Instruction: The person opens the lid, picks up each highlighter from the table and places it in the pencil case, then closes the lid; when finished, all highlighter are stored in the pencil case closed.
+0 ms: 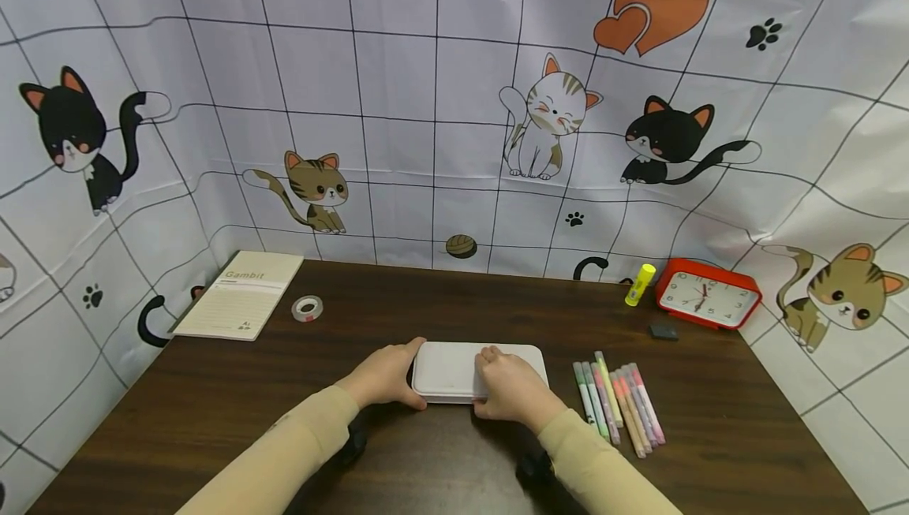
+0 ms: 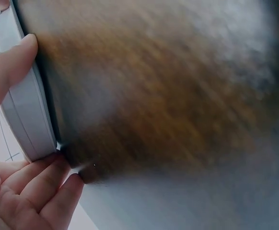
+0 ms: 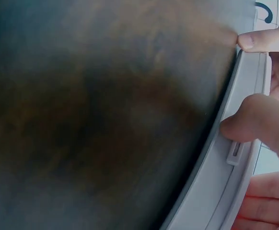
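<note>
A white, flat case with rounded corners (image 1: 450,369), looking like a pencil case, lies closed on the table before me. My left hand (image 1: 387,375) grips its left end. In the left wrist view that thumb (image 2: 17,62) lies on the case's front side, and the other fingers bend around the end. Over the case's right half is my right hand (image 1: 514,389), fingers curled on the lid. Its thumb (image 3: 247,122) presses the front side by the seam, right at a small zipper pull (image 3: 235,153).
Several coloured markers (image 1: 618,404) lie right of the case. Farther back are a dark eraser-like block (image 1: 663,332), a yellow highlighter (image 1: 640,285) and a red clock (image 1: 708,292). At the left are a tape roll (image 1: 307,308) and a notebook (image 1: 241,294).
</note>
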A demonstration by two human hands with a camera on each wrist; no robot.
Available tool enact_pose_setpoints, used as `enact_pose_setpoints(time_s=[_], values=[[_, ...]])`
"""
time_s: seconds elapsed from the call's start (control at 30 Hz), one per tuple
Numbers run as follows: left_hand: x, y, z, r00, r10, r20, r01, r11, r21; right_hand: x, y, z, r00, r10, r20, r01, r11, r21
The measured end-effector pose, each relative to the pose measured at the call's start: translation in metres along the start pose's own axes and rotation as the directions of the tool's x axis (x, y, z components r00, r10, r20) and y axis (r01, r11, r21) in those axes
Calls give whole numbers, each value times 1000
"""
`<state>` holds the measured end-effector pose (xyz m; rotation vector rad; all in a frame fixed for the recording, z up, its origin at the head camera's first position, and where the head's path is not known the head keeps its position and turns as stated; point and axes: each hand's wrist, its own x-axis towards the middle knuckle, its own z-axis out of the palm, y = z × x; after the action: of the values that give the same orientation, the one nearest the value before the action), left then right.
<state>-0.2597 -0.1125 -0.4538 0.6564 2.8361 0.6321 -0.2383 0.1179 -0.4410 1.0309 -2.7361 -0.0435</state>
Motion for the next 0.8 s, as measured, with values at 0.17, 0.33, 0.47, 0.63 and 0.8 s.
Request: enact_pose_setpoints(time_s=[0.17,0.33,0.47,0.63,0.8], values=[[0,-1,0,1000,1,0,-1,1000,8,1,0,1,999,-30,-16,29,999,-22],[-1,1,-2,1000,1,4,-1,1000,2,0,1,0,998,-60,-35,58,997,-46],[-1,3,-4,1000,-2,4,2,1000,-7,0,2,-2,995,-77,-61,74,996,-54],[-2,2,-4,1000,-7,-5,7,1000,-17,-3,4,-1,996,-62,-60,63,998,14],[-2,-1,1,1000,0,-9,-1,999,-36,-10,7,3,998,-10,-57,16,994,106]])
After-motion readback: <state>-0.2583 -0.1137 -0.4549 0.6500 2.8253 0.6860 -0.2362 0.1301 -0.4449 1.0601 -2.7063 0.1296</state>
